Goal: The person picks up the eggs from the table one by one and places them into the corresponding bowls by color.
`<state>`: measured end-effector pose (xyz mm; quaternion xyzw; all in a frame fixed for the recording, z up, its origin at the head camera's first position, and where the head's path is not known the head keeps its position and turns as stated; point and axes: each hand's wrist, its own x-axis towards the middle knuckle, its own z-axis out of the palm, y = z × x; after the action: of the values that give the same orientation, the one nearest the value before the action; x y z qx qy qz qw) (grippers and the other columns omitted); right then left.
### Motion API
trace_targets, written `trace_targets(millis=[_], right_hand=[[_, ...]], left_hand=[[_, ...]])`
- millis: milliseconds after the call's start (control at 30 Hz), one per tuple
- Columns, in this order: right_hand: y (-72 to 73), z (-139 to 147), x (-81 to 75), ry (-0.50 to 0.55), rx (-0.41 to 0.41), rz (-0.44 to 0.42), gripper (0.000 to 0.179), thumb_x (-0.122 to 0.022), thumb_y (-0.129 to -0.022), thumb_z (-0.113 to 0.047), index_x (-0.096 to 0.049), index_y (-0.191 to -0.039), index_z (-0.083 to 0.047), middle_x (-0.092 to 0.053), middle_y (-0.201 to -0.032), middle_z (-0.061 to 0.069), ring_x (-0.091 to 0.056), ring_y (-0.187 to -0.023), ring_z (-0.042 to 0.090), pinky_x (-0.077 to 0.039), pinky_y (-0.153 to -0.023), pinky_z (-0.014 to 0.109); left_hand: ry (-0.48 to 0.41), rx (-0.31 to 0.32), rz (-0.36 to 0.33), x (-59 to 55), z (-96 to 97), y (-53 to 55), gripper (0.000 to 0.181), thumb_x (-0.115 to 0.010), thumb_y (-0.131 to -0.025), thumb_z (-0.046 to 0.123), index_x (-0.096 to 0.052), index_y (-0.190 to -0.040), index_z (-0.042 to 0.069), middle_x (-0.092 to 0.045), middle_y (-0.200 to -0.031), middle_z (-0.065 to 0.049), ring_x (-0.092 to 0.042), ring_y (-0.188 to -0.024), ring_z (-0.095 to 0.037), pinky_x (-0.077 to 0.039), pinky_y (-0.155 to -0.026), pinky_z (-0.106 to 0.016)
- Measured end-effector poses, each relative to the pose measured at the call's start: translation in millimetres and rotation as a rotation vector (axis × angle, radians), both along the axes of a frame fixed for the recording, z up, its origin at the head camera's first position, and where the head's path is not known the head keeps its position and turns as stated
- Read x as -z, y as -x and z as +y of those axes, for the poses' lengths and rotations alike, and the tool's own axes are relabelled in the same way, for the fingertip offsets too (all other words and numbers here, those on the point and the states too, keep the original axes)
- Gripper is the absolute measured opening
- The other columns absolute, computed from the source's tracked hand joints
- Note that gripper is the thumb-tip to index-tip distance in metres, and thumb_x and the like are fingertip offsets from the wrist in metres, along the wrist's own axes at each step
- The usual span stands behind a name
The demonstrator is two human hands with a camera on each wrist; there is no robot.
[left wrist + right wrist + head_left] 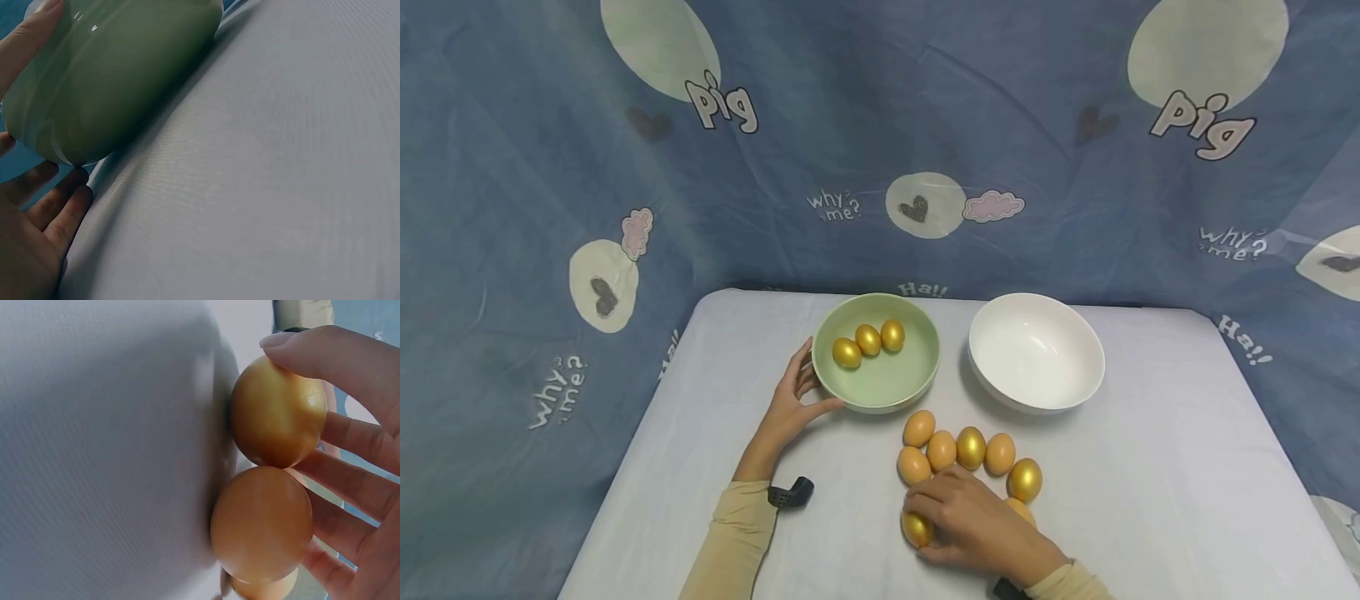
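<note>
My right hand (pixel 966 521) pinches a golden egg (pixel 917 529) between thumb and fingers, low over the white cloth. In the right wrist view, the thumb lies on that golden egg (pixel 278 412), and a brown egg (pixel 261 525) touches it. Beyond the hand lie several brown eggs (pixel 920 427) and two more golden eggs (pixel 971 447), one of them on the right (pixel 1025 480). A green bowl (pixel 880 387) holds three golden eggs (pixel 868 340). Against its left side rests my left hand (pixel 788 412), fingers spread, thumb at the front; the left wrist view shows fingertips touching the bowl wall (pixel 125 75).
A white bowl (pixel 1036 354) stands to the right of the green one; no eggs show inside. White cloth (pixel 1172 467) covers the table. Behind it hangs a blue printed curtain (pixel 850 125). Another brown egg (pixel 1020 510) is partly hidden behind the right hand.
</note>
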<state>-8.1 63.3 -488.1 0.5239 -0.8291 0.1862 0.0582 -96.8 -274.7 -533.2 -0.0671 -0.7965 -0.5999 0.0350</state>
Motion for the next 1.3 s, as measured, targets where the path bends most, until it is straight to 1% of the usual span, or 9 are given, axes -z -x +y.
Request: trace_targets(millis=[67, 333, 433, 567, 700, 867, 1000, 1133, 1300], right_hand=[[-0.5, 0, 1.0, 0.001, -0.003, 0.001, 0.042, -0.088, -0.074, -0.041, -0.072, -0.109, -0.024, -0.071, -0.11, -0.015, -0.064, -0.106, 0.001, -0.051, -0.096, 0.028], [-0.8, -1, 2.1, 0.009, -0.012, 0.019, 0.042, -0.089, -0.073, -0.04, -0.071, -0.108, -0.025, -0.071, -0.108, -0.015, -0.064, -0.104, 0.001, -0.052, -0.094, 0.027], [-0.6, -1, 1.3, 0.006, -0.015, 0.018, 0.043, -0.089, -0.073, -0.04, -0.071, -0.108, -0.025, -0.071, -0.107, -0.015, -0.064, -0.103, 0.001, -0.052, -0.094, 0.027], [-0.1, 0, -0.8, 0.0, -0.018, 0.004, 0.043, -0.088, -0.074, -0.041, -0.072, -0.109, -0.024, -0.071, -0.109, -0.015, -0.065, -0.105, 0.001, -0.053, -0.097, 0.028], [2.2, 0, -4.6, 0.009, -0.023, -0.033, 0.042, -0.086, -0.077, -0.04, -0.071, -0.112, -0.024, -0.071, -0.111, -0.015, -0.065, -0.108, 0.001, -0.053, -0.099, 0.029], [8.4, 0, -10.9, 0.035, -0.037, -0.077, 0.041, -0.086, -0.078, -0.038, -0.07, -0.113, -0.024, -0.07, -0.111, -0.017, -0.063, -0.106, -0.002, -0.053, -0.095, 0.025], [14.5, 0, -17.6, 0.047, -0.038, -0.103, 0.039, -0.086, -0.078, -0.035, -0.069, -0.113, -0.026, -0.068, -0.106, -0.019, -0.06, -0.098, -0.004, -0.052, -0.092, 0.022], [21.5, 0, -25.8, 0.047, -0.019, -0.164, 0.041, -0.086, -0.079, -0.034, -0.067, -0.115, -0.027, -0.067, -0.106, -0.02, -0.057, -0.095, -0.005, -0.051, -0.091, 0.021], [31.3, -1, -34.8, 0.043, -0.015, -0.214, 0.044, -0.085, -0.081, -0.033, -0.068, -0.12, -0.025, -0.069, -0.114, -0.019, -0.06, -0.103, -0.002, -0.053, -0.096, 0.027]], left_hand=[[-0.002, -0.001, 0.0, 0.4, -0.1, 0.0, 0.116, -0.09, -0.079, 0.009, -0.015, -0.167, 0.02, -0.024, -0.172, -0.008, -0.04, -0.152, -0.035, -0.044, -0.12, -0.023], [-0.009, 0.001, -0.005, 0.8, -0.3, -0.7, 0.116, -0.091, -0.079, 0.01, -0.016, -0.167, 0.024, -0.023, -0.172, -0.003, -0.039, -0.152, -0.032, -0.043, -0.117, -0.015], [-0.007, -0.001, -0.003, 0.6, -0.2, -0.4, 0.116, -0.091, -0.079, 0.01, -0.016, -0.167, 0.023, -0.024, -0.172, -0.005, -0.04, -0.152, -0.033, -0.044, -0.118, -0.017], [0.001, 0.003, 0.006, 1.4, -1.1, 0.4, 0.115, -0.09, -0.08, 0.01, -0.015, -0.167, 0.023, -0.024, -0.172, -0.009, -0.039, -0.152, -0.036, -0.044, -0.12, -0.023], [-0.004, 0.008, 0.006, 1.6, -1.9, 0.3, 0.114, -0.089, -0.081, 0.009, -0.015, -0.167, 0.026, -0.025, -0.172, -0.009, -0.039, -0.152, -0.036, -0.044, -0.12, -0.024], [-0.016, 0.012, 0.003, 1.0, -1.6, -0.2, 0.115, -0.089, -0.08, 0.006, -0.016, -0.166, 0.027, -0.025, -0.172, -0.008, -0.04, -0.152, -0.034, -0.044, -0.119, -0.02], [-0.014, 0.013, 0.008, 0.1, -0.7, -0.4, 0.116, -0.089, -0.079, 0.006, -0.015, -0.167, 0.025, -0.025, -0.171, -0.01, -0.04, -0.151, -0.036, -0.045, -0.12, -0.024], [-0.013, 0.011, 0.011, -0.1, -0.4, 0.1, 0.116, -0.089, -0.08, 0.007, -0.015, -0.167, 0.021, -0.025, -0.171, -0.012, -0.04, -0.151, -0.037, -0.045, -0.12, -0.028], [-0.012, 0.008, 0.007, 1.7, -1.5, 0.1, 0.115, -0.089, -0.08, 0.008, -0.015, -0.167, 0.023, -0.025, -0.171, -0.01, -0.04, -0.151, -0.036, -0.045, -0.119, -0.022]])
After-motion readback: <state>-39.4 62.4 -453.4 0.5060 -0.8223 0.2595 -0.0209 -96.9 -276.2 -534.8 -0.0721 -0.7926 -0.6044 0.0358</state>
